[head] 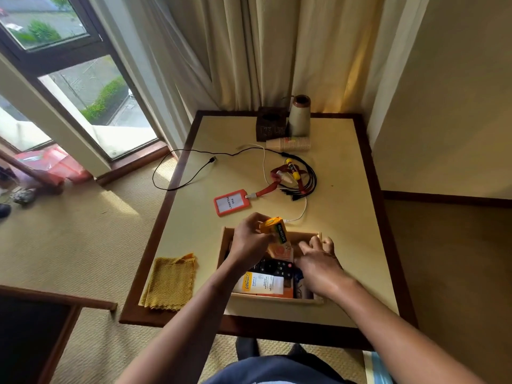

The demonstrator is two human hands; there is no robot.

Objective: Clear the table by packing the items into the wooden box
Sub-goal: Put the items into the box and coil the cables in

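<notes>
Low in the middle of the frame we see the wooden box (303,233) sitting on the table (346,217). It already holds a black remote (274,267), a white and orange tube (260,284) along its near wall, and an orange packet (279,250) towards the far side. The left hand (248,239) grips an orange and green soap box (275,230), tilted, over the box's far left part. The right hand (318,261) is over the box's right side with fingers spread and holding nothing; we cannot tell whether it touches the contents. Above the box, an orange badge holder (230,202), a glue stick (292,169) and paper cups (289,144) lie on the table, and a yellow cloth (170,282) lies at lower left.
</notes>
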